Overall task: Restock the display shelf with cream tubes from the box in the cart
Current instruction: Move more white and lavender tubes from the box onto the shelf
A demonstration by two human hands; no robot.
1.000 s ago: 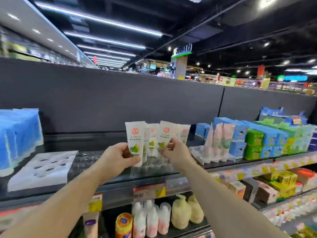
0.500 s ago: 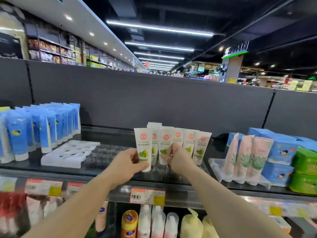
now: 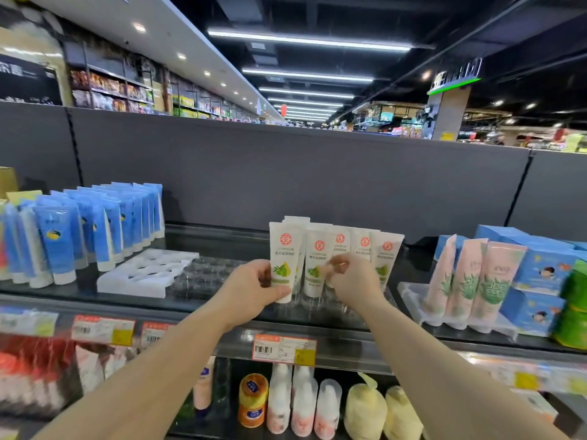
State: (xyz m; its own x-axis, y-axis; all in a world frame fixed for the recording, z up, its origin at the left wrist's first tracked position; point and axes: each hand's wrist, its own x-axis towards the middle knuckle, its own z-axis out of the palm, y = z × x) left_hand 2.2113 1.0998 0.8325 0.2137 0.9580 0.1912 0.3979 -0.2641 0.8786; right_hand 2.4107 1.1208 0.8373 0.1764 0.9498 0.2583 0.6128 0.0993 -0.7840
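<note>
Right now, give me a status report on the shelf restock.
Left hand grips front cream tube. Right hand pinches among the row behind. Clear tray below, nothing blocking.

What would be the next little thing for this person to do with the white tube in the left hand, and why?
Probably lower the white tube straight down until its cap seats in the clear tray. The left hand grips it upright at the left end of the row of white tubes, its cap seemingly just above the tray, while the right hand pinches a neighbouring tube.
</note>
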